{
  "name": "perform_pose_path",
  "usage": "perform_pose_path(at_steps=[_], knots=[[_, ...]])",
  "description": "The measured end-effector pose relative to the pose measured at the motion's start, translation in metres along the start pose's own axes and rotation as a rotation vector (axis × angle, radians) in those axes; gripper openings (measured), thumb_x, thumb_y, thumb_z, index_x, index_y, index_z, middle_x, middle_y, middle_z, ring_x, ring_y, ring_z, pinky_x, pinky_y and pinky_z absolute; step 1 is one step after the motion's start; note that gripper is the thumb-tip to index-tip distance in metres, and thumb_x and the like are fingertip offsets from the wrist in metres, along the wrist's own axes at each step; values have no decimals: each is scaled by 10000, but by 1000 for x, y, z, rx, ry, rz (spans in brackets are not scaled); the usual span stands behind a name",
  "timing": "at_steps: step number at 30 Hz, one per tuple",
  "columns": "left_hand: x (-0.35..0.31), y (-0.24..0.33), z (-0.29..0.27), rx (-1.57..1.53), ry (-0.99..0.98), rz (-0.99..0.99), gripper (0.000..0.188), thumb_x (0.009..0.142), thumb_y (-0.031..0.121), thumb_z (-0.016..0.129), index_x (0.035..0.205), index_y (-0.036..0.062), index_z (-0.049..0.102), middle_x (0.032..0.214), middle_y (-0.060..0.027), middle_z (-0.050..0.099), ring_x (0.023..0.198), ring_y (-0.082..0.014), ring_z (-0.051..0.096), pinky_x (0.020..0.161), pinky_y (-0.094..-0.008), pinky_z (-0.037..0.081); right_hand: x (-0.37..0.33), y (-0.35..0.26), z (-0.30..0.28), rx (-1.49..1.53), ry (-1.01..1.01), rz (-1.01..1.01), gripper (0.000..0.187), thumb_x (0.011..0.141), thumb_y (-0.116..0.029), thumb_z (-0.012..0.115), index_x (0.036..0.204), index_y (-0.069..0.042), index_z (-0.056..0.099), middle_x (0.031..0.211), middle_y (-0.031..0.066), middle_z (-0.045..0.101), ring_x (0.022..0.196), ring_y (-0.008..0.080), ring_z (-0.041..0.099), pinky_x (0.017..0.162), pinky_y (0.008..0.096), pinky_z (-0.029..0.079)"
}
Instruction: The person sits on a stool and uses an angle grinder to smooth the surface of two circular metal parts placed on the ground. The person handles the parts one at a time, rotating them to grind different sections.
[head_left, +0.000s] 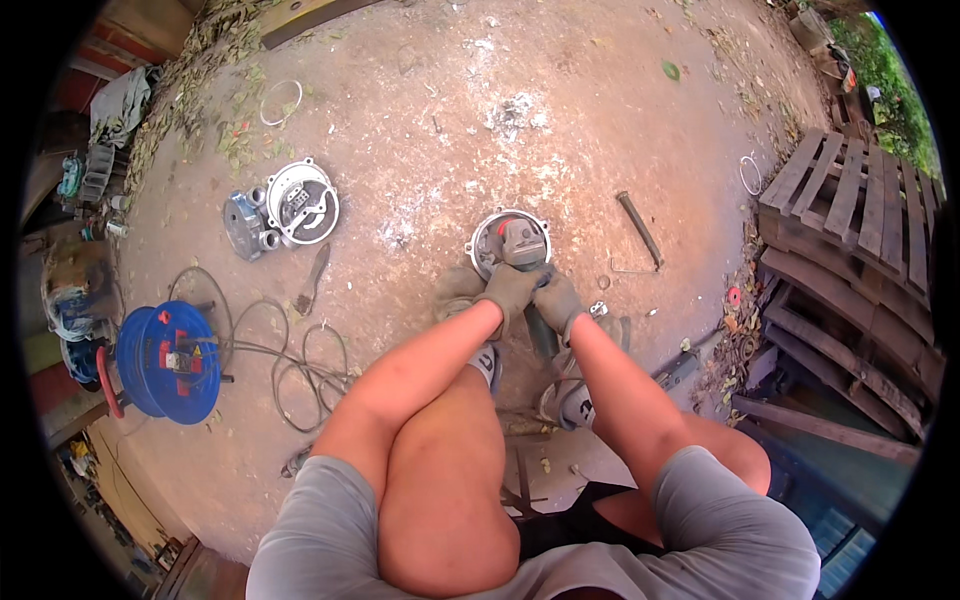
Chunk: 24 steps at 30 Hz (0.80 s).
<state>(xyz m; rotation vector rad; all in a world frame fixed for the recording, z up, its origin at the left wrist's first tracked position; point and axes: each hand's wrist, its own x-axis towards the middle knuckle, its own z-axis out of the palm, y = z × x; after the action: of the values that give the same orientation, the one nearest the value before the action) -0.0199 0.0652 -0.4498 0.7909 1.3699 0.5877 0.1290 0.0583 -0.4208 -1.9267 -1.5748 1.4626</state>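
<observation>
I am crouched over a dirt and concrete floor. Both hands wear grey work gloves and hold a grey angle grinder (523, 243). My left hand (508, 288) grips the front of its body near the head. My right hand (557, 303) holds the rear handle, which runs down toward my knees. The grinder's head sits on a round metal ring part (487, 232) lying flat on the ground.
Two round metal motor covers (285, 205) lie at the left, a wrench (313, 280) below them. A blue cable reel (165, 362) with looped grey cable (300, 370) stands at the far left. A dark metal rod (640, 229) lies at the right, near stacked wooden pallets (850, 230).
</observation>
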Motion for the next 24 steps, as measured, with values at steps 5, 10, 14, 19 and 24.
perform_pose_path(at_steps=[5,10,14,19,24], knots=[[3,8,-2,120,-135,-15,508,943,445,839,1199,7,818,1125,-185,826,1022,-267,784,927,-383,598,-2,46,20,-72,109,-108,373,901,-222,716,1170,35,751,1141,307,786,1088,455,769,926,468,596],[0,-2,-8,142,-161,15,491,946,407,836,1242,17,804,1120,-128,823,980,-211,758,906,-367,590,-14,37,41,107,147,-15,285,924,-216,673,1070,9,771,1072,257,780,1029,449,747,877,493,592],[-2,39,0,327,-158,-67,515,937,428,835,1225,2,812,1143,-165,822,982,-240,767,926,-375,594,9,83,29,-70,128,-139,356,929,-243,691,1173,8,760,1153,276,787,1102,448,759,936,487,590],[-1,9,-28,295,-16,-24,552,934,463,832,1213,-14,815,1184,-204,820,1051,-296,785,967,-389,593,4,37,54,110,113,-34,401,942,-232,690,1263,4,736,1190,260,797,1106,422,771,960,473,590],[-6,35,-26,312,-174,11,582,918,468,833,1211,-34,800,1157,-244,814,1064,-332,794,968,-408,603,-9,12,39,259,123,120,404,939,-225,708,1264,14,719,1165,249,802,1074,396,781,940,449,597]])
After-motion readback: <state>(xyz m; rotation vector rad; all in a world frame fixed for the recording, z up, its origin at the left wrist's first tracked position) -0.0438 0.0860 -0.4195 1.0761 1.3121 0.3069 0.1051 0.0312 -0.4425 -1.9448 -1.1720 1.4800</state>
